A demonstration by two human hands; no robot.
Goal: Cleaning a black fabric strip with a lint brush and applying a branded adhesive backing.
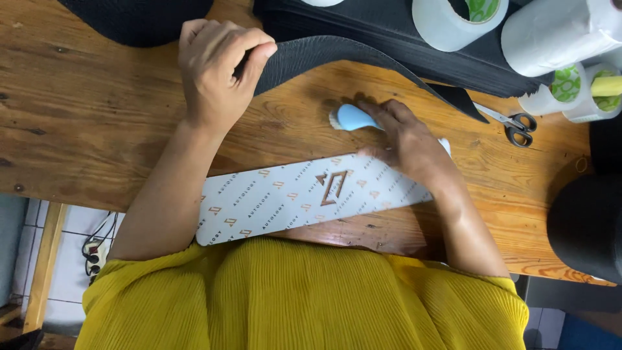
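Observation:
My left hand pinches the end of a black ribbed strip and lifts it off the wooden table. My right hand grips a light blue brush, whose white bristles point left just under the raised strip. A long white printed card lies flat on the table below both hands, partly under my right wrist.
A stack of black sheets sits at the back. Rolls of white tape and a big white roll stand at the back right. Scissors lie at the right. A dark round object is at the right edge.

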